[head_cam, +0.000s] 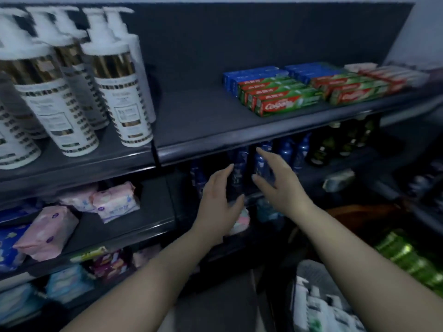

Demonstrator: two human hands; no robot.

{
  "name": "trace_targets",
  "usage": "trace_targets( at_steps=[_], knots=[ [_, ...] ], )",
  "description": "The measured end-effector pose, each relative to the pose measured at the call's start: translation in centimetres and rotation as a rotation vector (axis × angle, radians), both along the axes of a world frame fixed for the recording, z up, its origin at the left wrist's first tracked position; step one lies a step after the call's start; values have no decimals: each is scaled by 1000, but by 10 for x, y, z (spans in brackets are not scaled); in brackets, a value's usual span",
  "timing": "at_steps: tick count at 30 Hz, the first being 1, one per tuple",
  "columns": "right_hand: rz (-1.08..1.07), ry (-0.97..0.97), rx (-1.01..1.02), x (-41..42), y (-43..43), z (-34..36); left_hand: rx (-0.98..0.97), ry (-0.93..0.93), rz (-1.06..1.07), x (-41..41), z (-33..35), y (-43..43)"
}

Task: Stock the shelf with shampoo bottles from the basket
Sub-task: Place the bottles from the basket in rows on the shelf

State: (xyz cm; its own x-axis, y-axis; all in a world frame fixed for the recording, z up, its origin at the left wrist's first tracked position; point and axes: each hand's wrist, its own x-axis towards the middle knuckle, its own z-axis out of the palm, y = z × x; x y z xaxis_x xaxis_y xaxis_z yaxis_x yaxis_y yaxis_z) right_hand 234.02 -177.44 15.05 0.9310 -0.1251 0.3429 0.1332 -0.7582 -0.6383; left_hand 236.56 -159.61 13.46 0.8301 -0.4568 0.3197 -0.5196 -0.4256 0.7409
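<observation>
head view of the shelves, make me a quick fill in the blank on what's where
The shampoo bottles that the left hand and right hand reach for are ____.
The toothpaste boxes lie on the shelf ____ them.
The white pump bottles stand to the ____ of the toothpaste boxes.
Missing: blue; above; left.

Dark blue shampoo bottles (262,161) upright in a row on the dim shelf (311,174), white bottles (318,307) in the basket (290,295)

dim light, bluish cast. dark grey metal shelving (206,121) with a matching back panel (263,39), two bays butted side by side, several tiers. pale wall (429,29) at the upper right.
</observation>
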Motion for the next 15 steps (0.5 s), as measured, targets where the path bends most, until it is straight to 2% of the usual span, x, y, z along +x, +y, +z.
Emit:
trace_targets(
  at_steps=[9,15],
  knots=[
    [-182,115,103,-107,-104,-81,151,131,-156,-54,-75,-115],
    [-258,287,177,-175,-180,-153,255,267,-170,-106,-148,-182]
  ],
)
